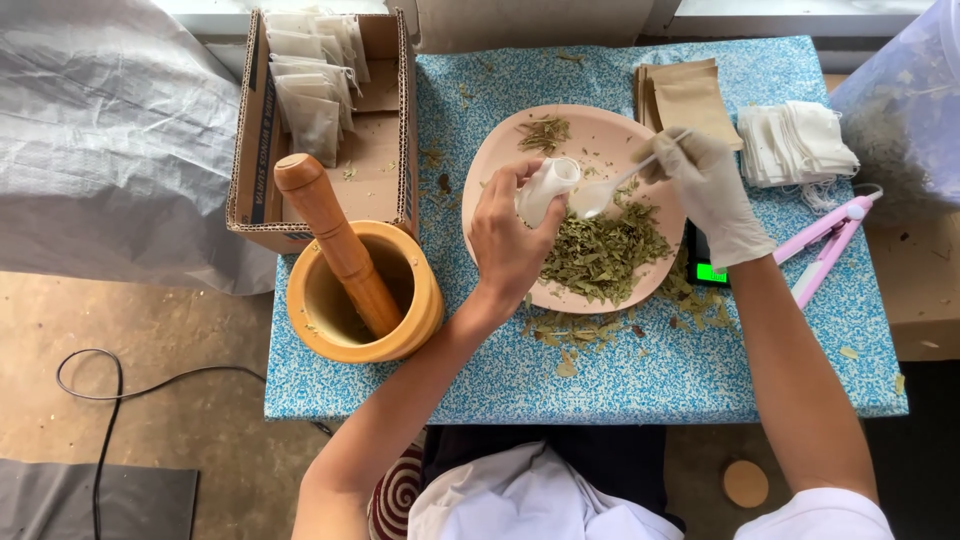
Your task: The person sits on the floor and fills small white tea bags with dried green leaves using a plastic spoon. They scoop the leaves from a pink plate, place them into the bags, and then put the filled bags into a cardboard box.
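Observation:
My left hand (508, 236), bare, holds a small white filter bag (546, 188) open over a pink plate (490, 160). My right hand (708, 190), in a white glove, grips a white plastic spoon (615, 187) whose bowl rests at the bag's mouth. A heap of dried green leaves (600, 250) lies on the plate below both hands, and a smaller pinch of dried herb (544, 132) sits at the plate's far side. The plate partly hides a scale with a lit green display (710, 270).
A wooden mortar (420, 300) with its pestle (335, 235) stands left of the plate. Behind it a cardboard box (395, 130) holds filled bags. Brown paper pouches (690, 95), stacked white empty bags (800, 140) and a pink sealing tool (825, 245) lie at right. Leaf crumbs litter the blue patterned tabletop (620, 380).

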